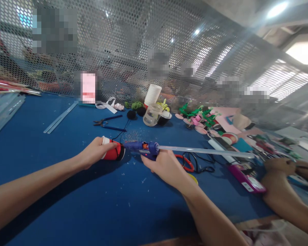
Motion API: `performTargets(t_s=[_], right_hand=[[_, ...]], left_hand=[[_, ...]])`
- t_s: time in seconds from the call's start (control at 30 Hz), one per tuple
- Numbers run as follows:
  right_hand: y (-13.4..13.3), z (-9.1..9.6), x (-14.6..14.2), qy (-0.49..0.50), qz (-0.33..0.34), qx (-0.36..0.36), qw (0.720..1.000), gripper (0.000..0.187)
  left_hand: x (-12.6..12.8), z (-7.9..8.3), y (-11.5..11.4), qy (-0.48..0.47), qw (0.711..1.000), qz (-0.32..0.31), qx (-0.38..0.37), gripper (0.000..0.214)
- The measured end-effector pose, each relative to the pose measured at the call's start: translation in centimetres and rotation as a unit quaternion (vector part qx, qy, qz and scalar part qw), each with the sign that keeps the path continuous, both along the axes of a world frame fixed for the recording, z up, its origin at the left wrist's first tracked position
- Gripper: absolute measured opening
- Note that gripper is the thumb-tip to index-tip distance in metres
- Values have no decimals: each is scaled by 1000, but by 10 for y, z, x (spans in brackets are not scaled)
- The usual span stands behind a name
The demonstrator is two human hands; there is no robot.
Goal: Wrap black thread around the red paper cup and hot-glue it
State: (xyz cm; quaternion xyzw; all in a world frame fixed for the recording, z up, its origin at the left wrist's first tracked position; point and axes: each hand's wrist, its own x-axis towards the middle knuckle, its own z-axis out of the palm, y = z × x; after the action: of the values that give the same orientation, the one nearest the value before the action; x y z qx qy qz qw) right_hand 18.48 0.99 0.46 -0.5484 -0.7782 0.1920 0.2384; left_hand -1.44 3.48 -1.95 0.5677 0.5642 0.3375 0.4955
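My left hand point(96, 152) is closed round a small red paper cup point(110, 153) with a white rim and a black band at its other end. The cup lies tilted sideways just above the table. In my right hand point(166, 167) is a blue glue gun point(143, 148), its nozzle pointing left at the black end of the cup; whether they touch I cannot tell. A long clear glue stick point(205, 150) sticks out of the gun's back. Black yarn runs from the cup to a black yarn ball point(131, 114).
Blue-handled pliers point(110, 123), a clear plastic jar point(152, 115) and stacked white cups point(153, 94) stand behind my hands. Glue sticks point(7, 109) lie left. Green leaves point(202, 114), cables point(199, 164) and a purple box point(247, 179) are right, beside another person's arm point(284, 191).
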Motion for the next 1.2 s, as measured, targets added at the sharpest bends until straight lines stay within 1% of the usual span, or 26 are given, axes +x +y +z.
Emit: performTargets(t_s=[0.23,0.43,0.7,0.83,0.93,1.1,1.2], right_hand=[[5,-2,-1,26,8,1,1000,16],[0,3,-1,19,-3,-17,1000,19],[4,1,-3,38,3,-3,999,15],[2,1,-1,29,8,-4,1000,16],[-2,1,0,12,12,-3,1000,17],[-6,0,0,-30,5,15,999,17],[-7,0,0,-43,11,31,999,16]], left_hand=[[0,-2,0,16,1000,-5,17,25],[1,0,-1,21,1000,-6,20,26],[0,-3,0,22,1000,-1,19,26],[0,-1,0,6,1000,-1,7,26],[1,1,1,-20,1000,1,-17,25],[2,2,3,-37,998,31,-38,21],[2,2,4,-56,997,35,-43,21]])
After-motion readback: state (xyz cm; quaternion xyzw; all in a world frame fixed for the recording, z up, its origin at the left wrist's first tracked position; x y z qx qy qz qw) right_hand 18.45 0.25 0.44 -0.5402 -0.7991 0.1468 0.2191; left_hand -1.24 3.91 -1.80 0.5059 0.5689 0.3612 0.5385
